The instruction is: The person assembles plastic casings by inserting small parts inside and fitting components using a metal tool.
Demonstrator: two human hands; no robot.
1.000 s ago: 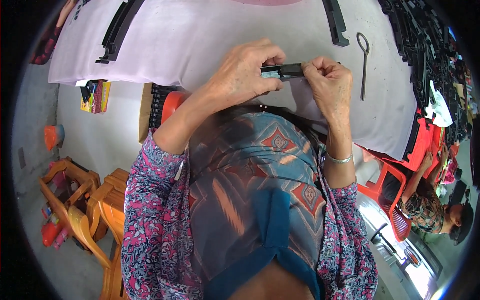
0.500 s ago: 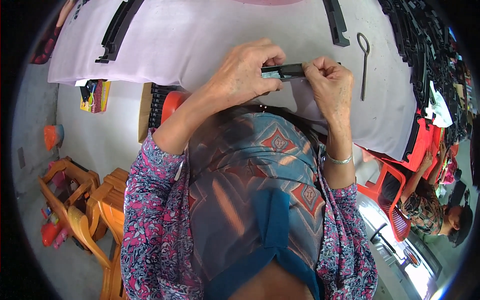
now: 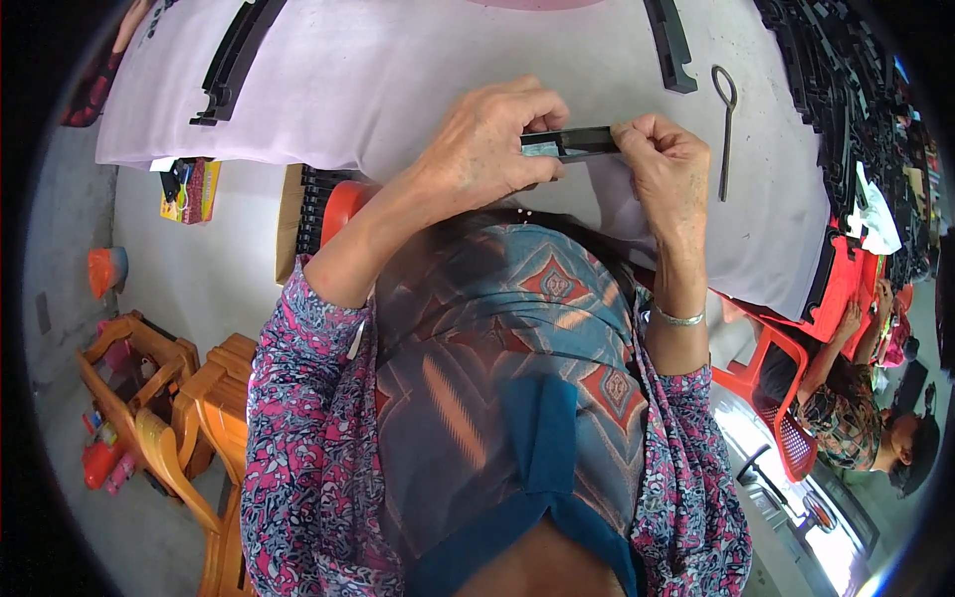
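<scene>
left hand (image 3: pixel 487 149): grip closed on black strip (image 3: pixel 577 142)
right hand (image 3: pixel 667 164): pinching strip's 3 o'clock end
tip: keep it level (metal hook (image 3: pixel 726 124) lies at 3 o'clock on table (image 3: pixel 398 70))

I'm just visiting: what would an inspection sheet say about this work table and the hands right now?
Surface: table under a pale cloth.
Job's things: small black strip, held level between both hands.
Clutter: long black moulded parts, another, metal hook tool, heap of black parts.
Grippers: left hand and right hand each pinch one end.
Cables: nothing seen.
Surroundings: wooden chairs, red plastic chair, another person seated.
</scene>
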